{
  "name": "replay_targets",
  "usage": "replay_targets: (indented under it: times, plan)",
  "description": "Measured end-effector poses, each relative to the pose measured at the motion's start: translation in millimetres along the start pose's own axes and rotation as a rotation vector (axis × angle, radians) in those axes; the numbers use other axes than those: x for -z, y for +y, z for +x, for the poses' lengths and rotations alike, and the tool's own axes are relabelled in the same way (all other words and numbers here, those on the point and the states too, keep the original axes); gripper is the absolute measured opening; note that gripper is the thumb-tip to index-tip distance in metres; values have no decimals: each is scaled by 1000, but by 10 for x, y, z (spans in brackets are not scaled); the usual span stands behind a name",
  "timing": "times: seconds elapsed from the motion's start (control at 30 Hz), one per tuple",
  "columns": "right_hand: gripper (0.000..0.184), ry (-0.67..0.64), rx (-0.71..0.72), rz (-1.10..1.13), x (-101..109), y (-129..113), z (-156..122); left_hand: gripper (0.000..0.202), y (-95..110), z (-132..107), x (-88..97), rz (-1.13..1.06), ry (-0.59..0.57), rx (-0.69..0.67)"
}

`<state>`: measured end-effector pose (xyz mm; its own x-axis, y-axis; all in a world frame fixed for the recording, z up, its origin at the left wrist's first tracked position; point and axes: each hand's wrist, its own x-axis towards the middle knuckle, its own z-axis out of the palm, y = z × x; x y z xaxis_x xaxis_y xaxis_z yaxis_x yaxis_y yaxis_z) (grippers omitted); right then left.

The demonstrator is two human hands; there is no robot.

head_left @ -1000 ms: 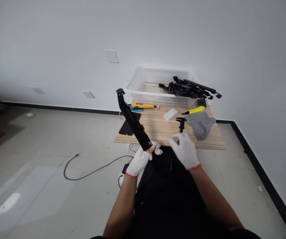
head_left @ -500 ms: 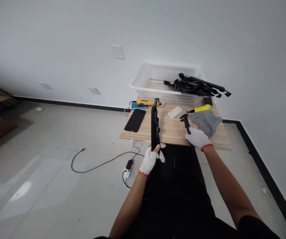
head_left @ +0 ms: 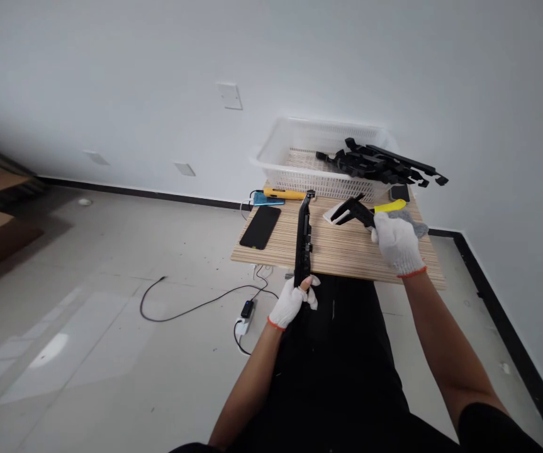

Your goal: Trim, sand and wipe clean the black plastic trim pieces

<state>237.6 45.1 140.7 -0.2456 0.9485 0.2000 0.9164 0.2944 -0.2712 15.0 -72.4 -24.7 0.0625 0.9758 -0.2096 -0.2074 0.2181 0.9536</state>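
My left hand (head_left: 290,303), in a white glove with an orange cuff, is closed round the lower end of a long black plastic part (head_left: 304,242). The part stands nearly upright before the table's front edge, clips along its right side. My right hand (head_left: 398,244), gloved the same way, grips a black caliper (head_left: 358,211) above the table's right side. Its jaws point left and stand apart, over a small white block (head_left: 332,214). Behind the right hand lie a yellow-handled knife (head_left: 390,206) and a grey cloth (head_left: 413,221), both partly hidden.
A white plastic basket (head_left: 271,165) at the back of the wooden table (head_left: 275,255) holds several black plastic parts (head_left: 379,165). To the left lie a black phone (head_left: 260,227), a yellow tool (head_left: 284,194) and a blue object (head_left: 267,200). A cable (head_left: 195,313) crosses the floor.
My right hand has lifted the caliper off the tabletop, and its jaws now point left, spread apart. My left hand still holds the black part, nearly unmoved. The view has shifted slightly.
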Motion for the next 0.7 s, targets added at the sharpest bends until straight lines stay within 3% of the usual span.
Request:
replay_targets:
  times: [0.17, 0.37, 0.57, 0.7]
  plan:
    - [55, 100, 23, -132, 34, -39, 70, 48, 77, -49, -27, 73, -30, -32]
    - [40, 194, 95, -240, 90, -41, 137, 52, 120, -94, -51, 128, -59, -44]
    - [55, 207, 60, -41, 242, -262, 135, 53, 164, -138, -79, 151, -61, -56]
    - [57, 229, 68, -67, 253, -347, 146, 52, 182, -159, -87, 146, -50, -55]
